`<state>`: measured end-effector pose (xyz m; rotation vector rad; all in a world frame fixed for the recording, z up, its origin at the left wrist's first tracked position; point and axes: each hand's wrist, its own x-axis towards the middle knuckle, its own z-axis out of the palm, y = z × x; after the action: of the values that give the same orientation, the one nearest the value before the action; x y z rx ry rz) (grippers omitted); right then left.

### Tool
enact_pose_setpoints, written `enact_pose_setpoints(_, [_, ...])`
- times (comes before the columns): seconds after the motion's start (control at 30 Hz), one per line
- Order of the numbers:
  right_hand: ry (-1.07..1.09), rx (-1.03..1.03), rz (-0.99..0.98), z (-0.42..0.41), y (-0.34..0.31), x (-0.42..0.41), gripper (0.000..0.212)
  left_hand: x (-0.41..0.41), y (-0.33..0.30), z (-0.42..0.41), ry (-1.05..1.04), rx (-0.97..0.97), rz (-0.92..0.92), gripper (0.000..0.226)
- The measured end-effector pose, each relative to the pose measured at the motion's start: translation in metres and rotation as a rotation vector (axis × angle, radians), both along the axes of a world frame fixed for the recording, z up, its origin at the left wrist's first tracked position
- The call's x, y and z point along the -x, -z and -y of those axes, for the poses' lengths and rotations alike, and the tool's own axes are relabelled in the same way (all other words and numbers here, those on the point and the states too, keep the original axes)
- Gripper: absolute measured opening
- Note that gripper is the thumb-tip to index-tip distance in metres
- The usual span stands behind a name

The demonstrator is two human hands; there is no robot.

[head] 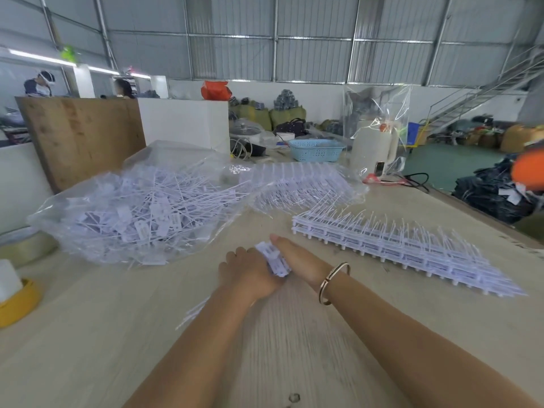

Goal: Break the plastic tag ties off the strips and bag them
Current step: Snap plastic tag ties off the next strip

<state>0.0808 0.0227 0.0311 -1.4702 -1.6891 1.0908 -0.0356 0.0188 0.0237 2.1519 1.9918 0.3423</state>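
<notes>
White plastic ties [272, 258] clamped between left hand [250, 272] and right hand [297, 257], bunched for the open bag [59, 213] nearby; strips [397, 245] staged right.

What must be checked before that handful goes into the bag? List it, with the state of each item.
1. Bunch of tag ties held between left hand and right hand: ok.
2. Ties fully free of any strip: cannot tell; tails trail under the left forearm.
3. Clear bag mouth facing the hands: cannot tell; film is crumpled.
4. Bare table between hands and bag: ok.
5. Stacked strips lying to the right, out of the path: ok.
</notes>
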Motion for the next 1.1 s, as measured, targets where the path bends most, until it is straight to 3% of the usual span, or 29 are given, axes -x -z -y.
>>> enact_pose_setpoints(0.13, [0.01, -0.057, 0.193, 0.006, -0.003, -0.025, 0.058, 0.02, -0.011, -0.006, 0.143, 0.183, -0.098, 0.104])
enact_pose_setpoints(0.2, [-0.017, -0.05, 0.261, 0.013, 0.0, -0.035, 0.065, 0.034, -0.011, -0.007, 0.161, 0.245, -0.185, 0.107])
enact_pose_setpoints(0.33, [-0.113, -0.062, 0.384, 0.025, 0.01, -0.028, 0.073, 0.038, -0.002, 0.002, 0.213, 0.074, -0.275, 0.063])
enact_pose_setpoints(0.43, [-0.102, -0.066, 0.354, 0.025, 0.011, -0.018, 0.076, 0.044, -0.001, 0.005, 0.26, 0.035, -0.324, 0.048])
enact_pose_setpoints(0.5, [-0.089, -0.068, 0.299, 0.026, 0.009, -0.021, 0.074, 0.058, -0.001, 0.005, 0.246, 0.052, -0.358, 0.044])
enact_pose_setpoints(0.73, [-0.015, -0.05, 0.433, 0.042, 0.009, -0.065, 0.066, 0.115, 0.011, 0.011, 0.0, 0.023, -0.321, 0.033])
enact_pose_setpoints(0.87, [0.052, -0.165, 0.539, 0.049, 0.006, -0.086, 0.057, 0.122, -0.003, 0.016, -0.066, 0.1, -0.366, 0.057])
enact_pose_setpoints(0.97, [0.222, -0.412, 0.576, 0.046, -0.001, -0.1, 0.036, 0.094, -0.018, 0.029, 0.025, 0.084, -0.397, 0.065])
enact_pose_setpoints(1.1, [0.279, -0.444, 0.729, 0.032, -0.005, -0.108, 0.027, 0.032, -0.029, 0.045, 0.179, -0.096, -0.422, 0.043])
